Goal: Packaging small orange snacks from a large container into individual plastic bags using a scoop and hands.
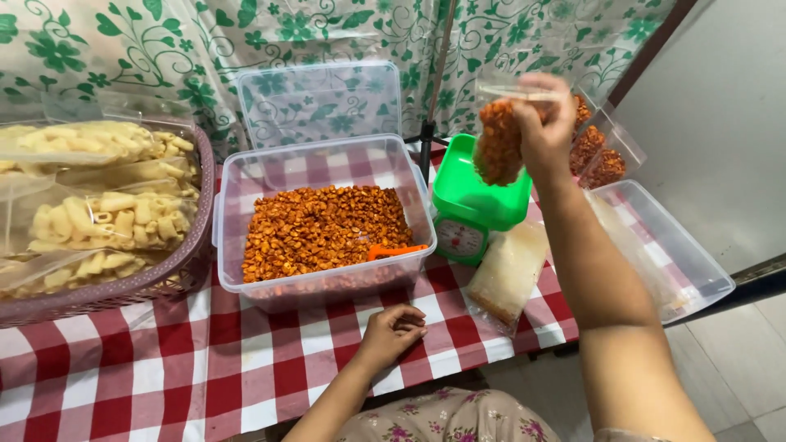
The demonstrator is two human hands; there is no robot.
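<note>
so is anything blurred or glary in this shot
Head view: light is even and soft, shadows faint. The right hand and its snack bag look slightly soft. Mild sheen on the tub walls and the basket's bags; edges bend a little.

Head camera looks down, close, over the table (246,368).

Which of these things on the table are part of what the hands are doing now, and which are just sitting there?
In use:
- right hand holding up a clear bag of orange snack
- green scale under it
- tub of orange snack with orange scoop

Lying about:
- basket of bagged yellow crackers
- stack of empty bags
- tub lid
- left hand, resting closed on the checked cloth
</note>
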